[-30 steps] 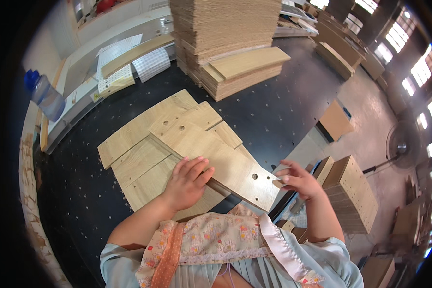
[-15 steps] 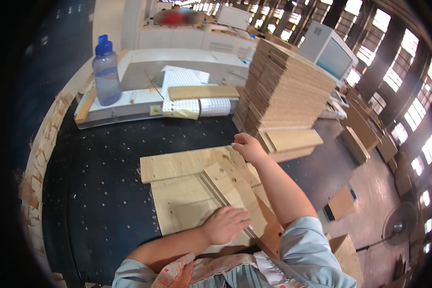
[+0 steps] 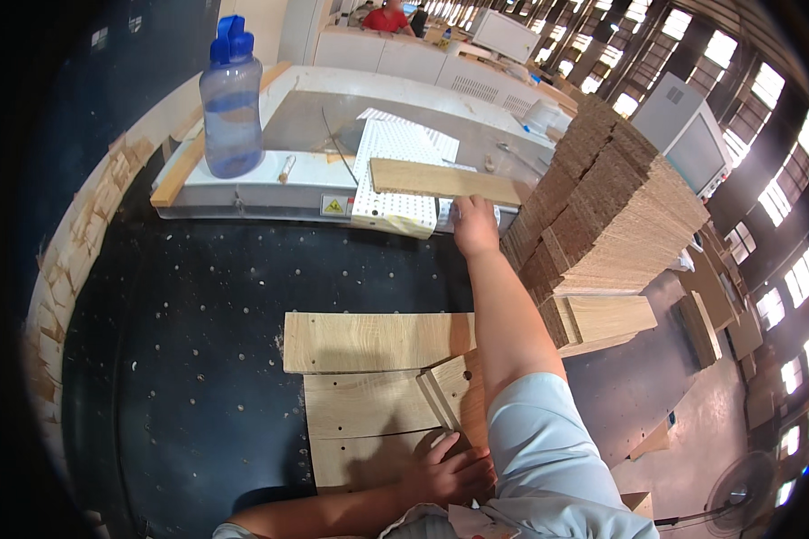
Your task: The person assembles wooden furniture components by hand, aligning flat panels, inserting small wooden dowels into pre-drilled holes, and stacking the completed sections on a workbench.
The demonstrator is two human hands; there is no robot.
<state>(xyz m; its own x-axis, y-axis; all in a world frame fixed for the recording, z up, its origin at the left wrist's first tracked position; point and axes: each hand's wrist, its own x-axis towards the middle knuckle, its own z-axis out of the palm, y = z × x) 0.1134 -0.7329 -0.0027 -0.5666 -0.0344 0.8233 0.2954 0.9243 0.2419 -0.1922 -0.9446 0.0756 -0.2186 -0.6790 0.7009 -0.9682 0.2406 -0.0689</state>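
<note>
Beside stacked plywood [image 3: 602, 225], right hand [image 3: 475, 226] touches flat strip [image 3: 445, 181].

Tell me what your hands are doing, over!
Right hand stretched out, gripping wood strip by the tall stack. Left hand flat on boards near me. Blue bottle off to the side, nothing blocking.

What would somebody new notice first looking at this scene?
Probably the right hand stretched far forward, touching a long wooden strip on the grey machine bed. Just right of it, a tall stack of wooden boards leans over the black worktable. Near the lower edge, the left hand presses on pale wooden panels, and a blue water bottle stands at the far left.
</note>
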